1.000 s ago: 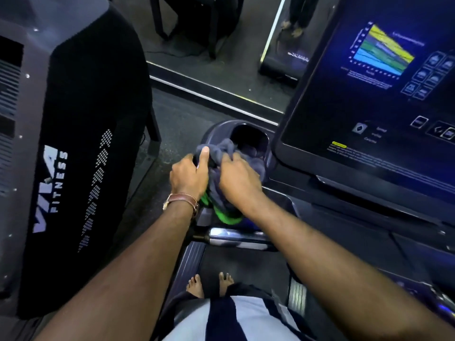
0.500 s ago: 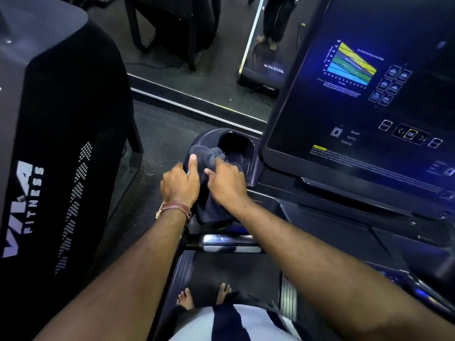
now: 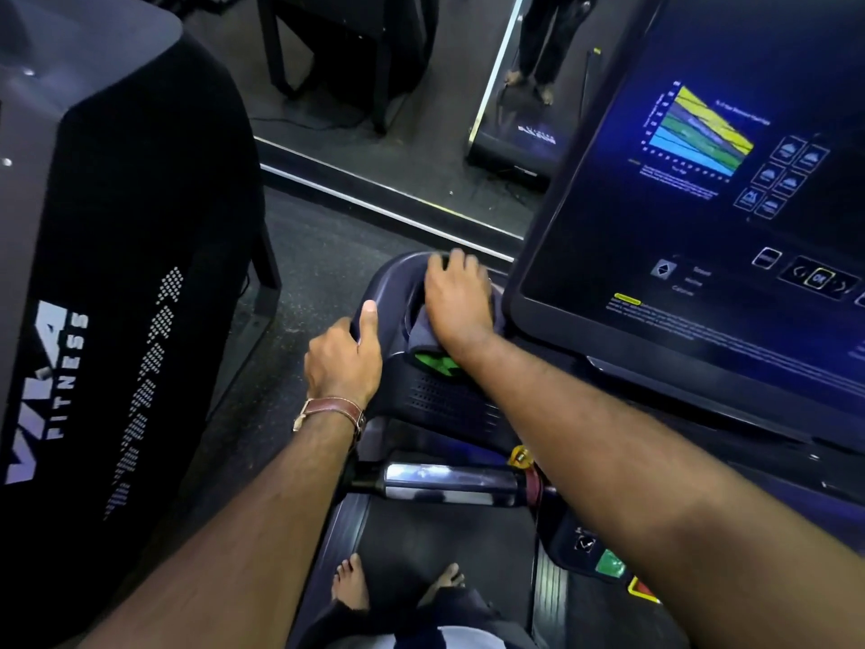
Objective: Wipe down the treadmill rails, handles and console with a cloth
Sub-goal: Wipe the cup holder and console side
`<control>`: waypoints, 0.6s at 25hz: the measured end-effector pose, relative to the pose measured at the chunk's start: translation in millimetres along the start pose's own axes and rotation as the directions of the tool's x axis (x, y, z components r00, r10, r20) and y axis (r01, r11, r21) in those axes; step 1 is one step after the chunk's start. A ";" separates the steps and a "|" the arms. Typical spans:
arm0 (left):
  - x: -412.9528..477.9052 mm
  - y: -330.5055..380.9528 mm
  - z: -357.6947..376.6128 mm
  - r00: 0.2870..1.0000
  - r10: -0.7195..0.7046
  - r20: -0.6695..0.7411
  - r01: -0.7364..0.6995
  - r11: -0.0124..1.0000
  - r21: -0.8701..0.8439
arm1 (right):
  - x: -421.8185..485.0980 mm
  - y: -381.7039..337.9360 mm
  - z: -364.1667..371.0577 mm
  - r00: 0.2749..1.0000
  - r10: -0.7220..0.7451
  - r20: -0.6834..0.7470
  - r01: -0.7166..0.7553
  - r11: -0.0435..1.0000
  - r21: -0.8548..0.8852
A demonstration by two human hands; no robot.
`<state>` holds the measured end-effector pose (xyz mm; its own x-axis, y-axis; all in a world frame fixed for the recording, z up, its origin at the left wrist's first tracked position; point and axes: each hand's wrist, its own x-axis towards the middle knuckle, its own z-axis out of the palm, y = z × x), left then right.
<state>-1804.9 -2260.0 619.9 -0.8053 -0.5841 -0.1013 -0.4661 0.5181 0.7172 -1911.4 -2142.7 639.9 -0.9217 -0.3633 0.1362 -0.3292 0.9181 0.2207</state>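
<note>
Now the right hand (image 3: 456, 304) lies on top of the cloth (image 3: 422, 335) and presses it down into the cup holder (image 3: 398, 269), which sits at the left end of the console (image 3: 702, 236). Its fingers are spread and reach toward the far rim; they are a little blurred, but they do not seem to close around the fabric. The left hand (image 3: 344, 363) takes the outer wall of the cup holder, with the thumb straight along the rim and the other fingers bent around the side.

Only a small part of the cloth shows: a dark grey fold beside the palm and a green patch under the wrist. I judge it as light, soft and easy to bunch, so it will follow the curved hollow well. It can also slip out from under a flat palm, so a pinch on the bunched grey part gives more control than pressing alone. The plastic looks smooth and hard, and it needs no gentle care. The chrome handle (image 3: 449, 482) below is not touched by any hand.
</note>
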 end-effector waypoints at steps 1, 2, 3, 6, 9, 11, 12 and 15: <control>0.6 -0.6 1.0 1.000 0.006 -0.003 -0.006 1.000 0.005 | -3.1 4.1 3.5 0.993 -0.028 0.113 0.029 1.000 -0.012; 0.9 -0.5 1.8 1.000 0.014 -0.007 -0.014 1.000 0.011 | -3.4 7.9 9.7 0.980 -0.040 0.197 0.046 0.999 -0.027; 1.0 -0.4 2.6 1.000 0.019 -0.013 -0.019 1.000 0.015 | -2.9 8.6 12.2 0.964 -0.017 0.265 0.025 0.999 -0.025; 2.3 -2.1 4.3 1.000 0.021 -0.019 -0.021 0.999 0.033 | 7.1 -1.7 12.0 0.918 0.032 0.396 -0.031 0.999 -0.008; 1.2 -2.5 4.7 1.000 0.021 -0.016 -0.020 0.999 0.026 | 18.5 -3.5 -6.3 0.831 0.061 0.552 -0.128 0.988 0.083; 0.9 -1.8 3.6 1.000 0.015 -0.016 -0.015 0.999 0.032 | 25.2 -3.3 -17.5 0.777 0.099 0.622 -0.212 0.971 0.110; 0.6 -0.9 3.1 1.000 0.014 -0.013 -0.013 0.999 0.039 | 26.7 -3.2 -21.8 0.755 0.107 0.646 -0.233 0.966 0.113; -1.0 2.2 2.1 1.000 0.021 -0.006 -0.020 0.998 0.051 | 28.2 3.2 -30.9 0.752 0.199 0.629 -0.437 0.864 0.248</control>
<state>-1805.8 -2257.0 620.1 -0.8124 -0.5773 -0.0821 -0.4679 0.5612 0.6827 -1932.1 -2154.9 674.3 -0.8874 0.0098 -0.4608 0.0673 0.9918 -0.1085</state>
